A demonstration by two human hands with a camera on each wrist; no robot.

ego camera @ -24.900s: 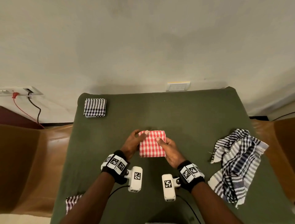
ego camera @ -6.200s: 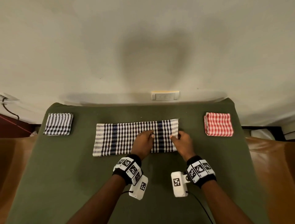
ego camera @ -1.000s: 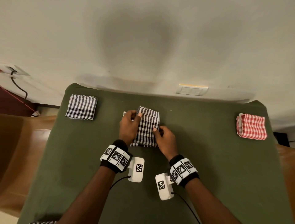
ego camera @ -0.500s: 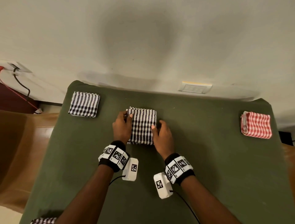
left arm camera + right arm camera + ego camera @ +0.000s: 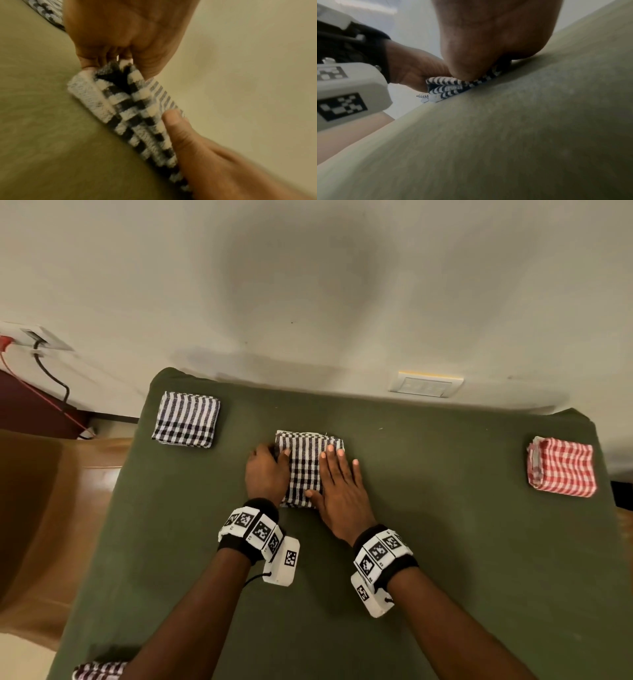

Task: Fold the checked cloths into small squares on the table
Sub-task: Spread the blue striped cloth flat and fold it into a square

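The folded black cloth (image 5: 308,463) lies mid-table (image 5: 445,542), partly covered by both hands. The left hand (image 5: 265,472) pinches its left edge. The right hand (image 5: 340,491) presses flat on top, fingers straight.

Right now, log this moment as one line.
black checked cloth: folded square | left hand: grips edge | right hand: presses flat | table

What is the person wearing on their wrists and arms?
Both forearms are bare, with no sleeves. Each wrist carries a black band ringed with white tiles printed with black square code markings. A white boxy camera unit bearing the same kind of marking hangs below each band, and a thin black cable runs from the left one. The hands wear no gloves.
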